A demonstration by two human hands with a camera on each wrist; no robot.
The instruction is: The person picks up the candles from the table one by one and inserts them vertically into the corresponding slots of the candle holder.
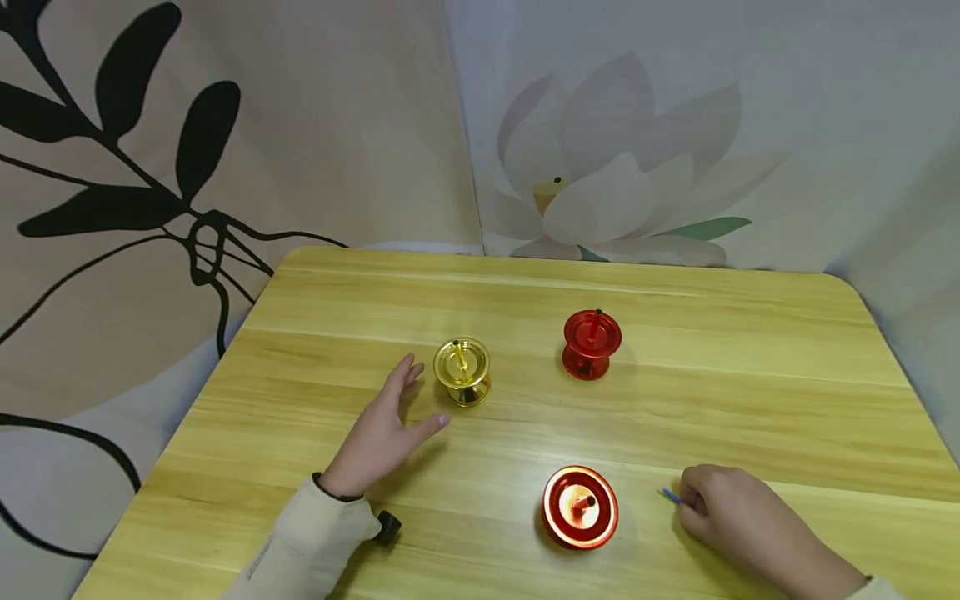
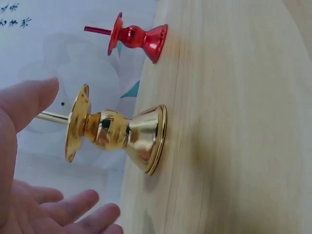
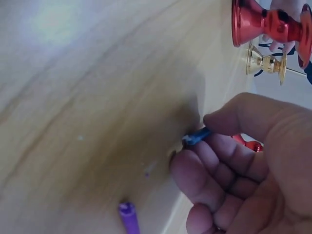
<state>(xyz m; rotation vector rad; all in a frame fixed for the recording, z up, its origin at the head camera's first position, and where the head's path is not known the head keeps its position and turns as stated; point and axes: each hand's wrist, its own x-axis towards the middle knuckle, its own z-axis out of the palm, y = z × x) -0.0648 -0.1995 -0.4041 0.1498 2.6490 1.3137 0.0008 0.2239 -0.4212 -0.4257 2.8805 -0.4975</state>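
Before a lotus backdrop, your left hand spreads beside the gold holder; toward the right edge of the wooden worktop, your right hand pinches a blue stick.

A gold candleholder, a red candleholder nearest the far edge and a second red candleholder brighten a yellow, wood-grained desk with a blue stick and purple stick. Beyond the far edge, black leaves and a pale flower pattern the backdrop.
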